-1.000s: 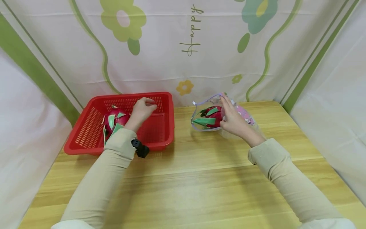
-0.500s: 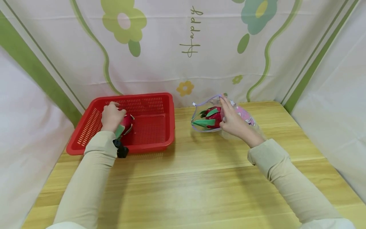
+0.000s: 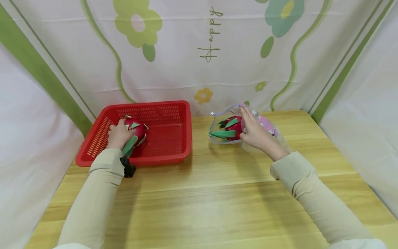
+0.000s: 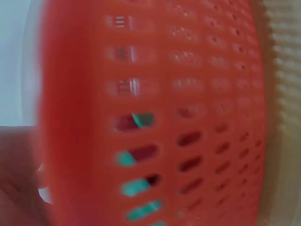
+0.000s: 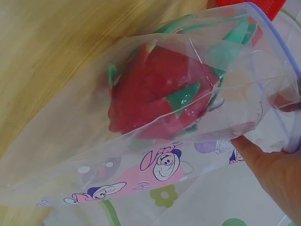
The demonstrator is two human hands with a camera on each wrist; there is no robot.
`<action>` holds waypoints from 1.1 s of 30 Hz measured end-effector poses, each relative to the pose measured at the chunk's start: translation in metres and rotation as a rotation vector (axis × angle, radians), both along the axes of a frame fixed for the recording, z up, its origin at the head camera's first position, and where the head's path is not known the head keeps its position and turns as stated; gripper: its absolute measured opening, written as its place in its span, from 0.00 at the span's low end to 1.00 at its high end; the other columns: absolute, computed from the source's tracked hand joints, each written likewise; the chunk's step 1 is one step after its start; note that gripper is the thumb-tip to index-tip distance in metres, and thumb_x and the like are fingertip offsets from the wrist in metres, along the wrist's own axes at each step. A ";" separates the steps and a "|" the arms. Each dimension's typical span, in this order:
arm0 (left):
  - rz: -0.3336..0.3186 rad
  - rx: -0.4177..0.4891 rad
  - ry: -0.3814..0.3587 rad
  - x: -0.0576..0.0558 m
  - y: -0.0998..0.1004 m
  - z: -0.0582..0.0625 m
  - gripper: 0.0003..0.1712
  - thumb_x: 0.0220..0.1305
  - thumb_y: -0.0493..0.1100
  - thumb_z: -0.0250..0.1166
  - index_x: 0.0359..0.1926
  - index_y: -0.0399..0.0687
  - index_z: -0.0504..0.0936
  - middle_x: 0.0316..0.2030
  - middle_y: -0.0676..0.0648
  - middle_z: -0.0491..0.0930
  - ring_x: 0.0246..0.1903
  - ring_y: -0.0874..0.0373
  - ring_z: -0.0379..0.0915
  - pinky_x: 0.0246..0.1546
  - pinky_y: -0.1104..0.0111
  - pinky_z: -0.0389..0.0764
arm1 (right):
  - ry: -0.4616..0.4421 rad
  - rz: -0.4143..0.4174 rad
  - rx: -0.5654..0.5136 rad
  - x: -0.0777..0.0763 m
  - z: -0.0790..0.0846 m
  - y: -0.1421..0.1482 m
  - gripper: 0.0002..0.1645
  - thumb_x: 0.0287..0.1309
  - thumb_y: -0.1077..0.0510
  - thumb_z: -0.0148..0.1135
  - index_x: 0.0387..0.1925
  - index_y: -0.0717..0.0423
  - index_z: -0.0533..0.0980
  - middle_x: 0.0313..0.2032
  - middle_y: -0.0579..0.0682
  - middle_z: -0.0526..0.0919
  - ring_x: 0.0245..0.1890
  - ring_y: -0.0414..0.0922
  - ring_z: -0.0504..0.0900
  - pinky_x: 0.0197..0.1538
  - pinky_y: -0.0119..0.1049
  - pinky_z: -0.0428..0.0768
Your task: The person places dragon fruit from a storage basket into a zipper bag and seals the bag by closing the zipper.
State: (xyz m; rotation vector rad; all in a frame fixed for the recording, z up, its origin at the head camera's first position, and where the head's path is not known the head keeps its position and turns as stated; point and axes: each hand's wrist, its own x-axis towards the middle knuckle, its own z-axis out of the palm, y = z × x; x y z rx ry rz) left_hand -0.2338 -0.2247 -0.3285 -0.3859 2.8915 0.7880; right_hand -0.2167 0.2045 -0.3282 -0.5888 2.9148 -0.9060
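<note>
In the head view my left hand (image 3: 119, 135) is down inside the red basket (image 3: 189, 138), its fingers curved over the left side of a dragon fruit (image 3: 140, 129) and its thumb lying against the red skin. In the left wrist view the basket's slotted wall (image 4: 169, 103) hides most of that fruit, with part of the hand (image 4: 19, 174) behind the rim. My right hand (image 3: 253, 131) holds the mouth of a clear zip bag (image 5: 61, 141) with pink cartoon print, keeping it spread. Another dragon fruit (image 5: 160, 94) lies in this bag, its green leaves toward the mouth.
Both basket and bag stand on a wooden table (image 3: 199, 200). A white cloth (image 3: 174, 58) printed with flowers rises along the back edge, and white cloth flanks both sides. The bag's white slider (image 3: 212, 113) sits at its left edge.
My left hand has moved left and down from over the basket's middle onto the dragon fruit. The right hand stays at the bag's mouth.
</note>
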 end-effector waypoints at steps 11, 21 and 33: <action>0.030 -0.036 -0.043 0.001 -0.001 -0.015 0.47 0.61 0.50 0.60 0.73 0.41 0.45 0.65 0.18 0.45 0.64 0.22 0.41 0.59 0.29 0.52 | 0.004 0.003 -0.010 -0.002 -0.002 -0.001 0.56 0.46 0.76 0.52 0.72 0.69 0.34 0.75 0.57 0.26 0.74 0.63 0.43 0.36 0.33 0.73; 0.010 0.008 -0.152 -0.003 -0.004 -0.021 0.60 0.58 0.48 0.65 0.74 0.50 0.28 0.64 0.16 0.35 0.64 0.17 0.31 0.53 0.22 0.50 | -0.006 0.007 -0.004 -0.001 -0.003 -0.001 0.55 0.48 0.75 0.52 0.73 0.68 0.34 0.75 0.55 0.25 0.75 0.62 0.39 0.41 0.36 0.75; -0.001 -0.003 -0.132 0.001 -0.014 -0.026 0.65 0.55 0.43 0.67 0.73 0.47 0.23 0.63 0.14 0.37 0.62 0.15 0.43 0.56 0.29 0.59 | 0.034 0.020 -0.014 -0.002 -0.008 -0.006 0.54 0.45 0.76 0.51 0.72 0.70 0.37 0.75 0.59 0.30 0.74 0.63 0.40 0.45 0.43 0.76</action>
